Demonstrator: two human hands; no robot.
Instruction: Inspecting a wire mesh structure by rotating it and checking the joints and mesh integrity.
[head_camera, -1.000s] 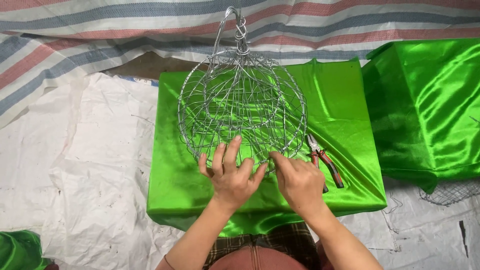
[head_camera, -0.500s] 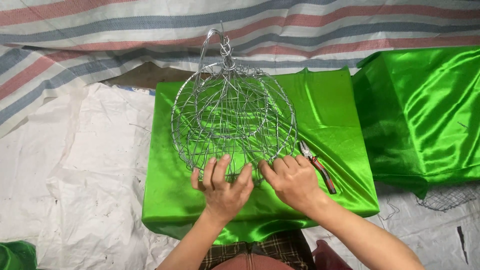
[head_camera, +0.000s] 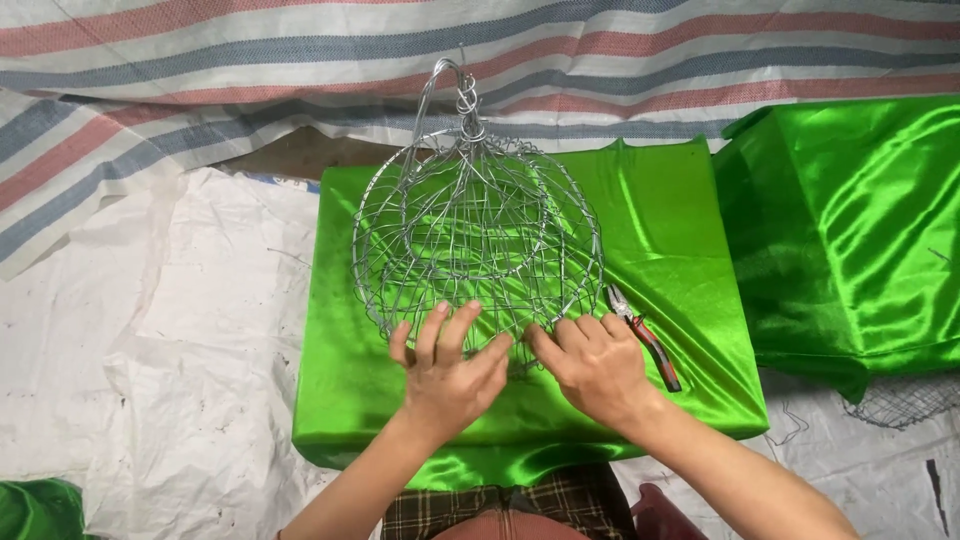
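1. Two bare hands worked at the near rim of a rounded wire cage (head_camera: 478, 250) in the head view, the only view there was. The cage lay on a block wrapped in shiny green cloth (head_camera: 680, 250), its twisted wire loop pointing to the far side.
2. The left hand (head_camera: 445, 375) lay palm down, fingers spread and slightly curled, fingertips touching the wire mesh at the cage's near edge; it clasped nothing that I could make out.
3. The right hand (head_camera: 593, 365) was half closed, its fingers bent onto the same near edge just beside the left; whether it pinched a strand could not be told.
4. Red-handled pliers (head_camera: 645, 337) lay untouched on the green cloth, just right of the right hand.
5. Judged from its look, the cage was largely formed: hoops, mesh and hanging loop were in place, and only the near edge seemed in work.
6. A second green-covered block (head_camera: 850, 230) stood to the right, a striped tarp (head_camera: 200, 90) beyond, a white sheet (head_camera: 150, 330) on the left.
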